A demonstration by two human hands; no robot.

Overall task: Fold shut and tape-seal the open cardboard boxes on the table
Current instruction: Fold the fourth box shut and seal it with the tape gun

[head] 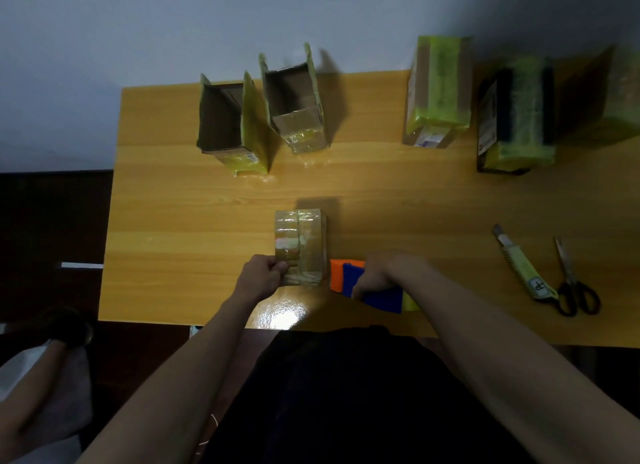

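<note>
A small cardboard box (304, 242) with its top folded shut and glossy tape across it stands near the table's front edge. My left hand (265, 276) grips its near left corner. Just to its right, my right hand (381, 276) holds a blue and orange tape dispenser (367, 287) beside the box's lower right side. Two open boxes stand at the back: one (228, 124) at the left, another (294, 103) beside it, flaps upright.
Taped boxes stand at the back right: a tall one (438, 89), a dark one (516, 117), and one (609, 100) at the frame edge. A utility knife (523, 262) and scissors (571, 280) lie at the right. A wooden table (190, 221) carries everything.
</note>
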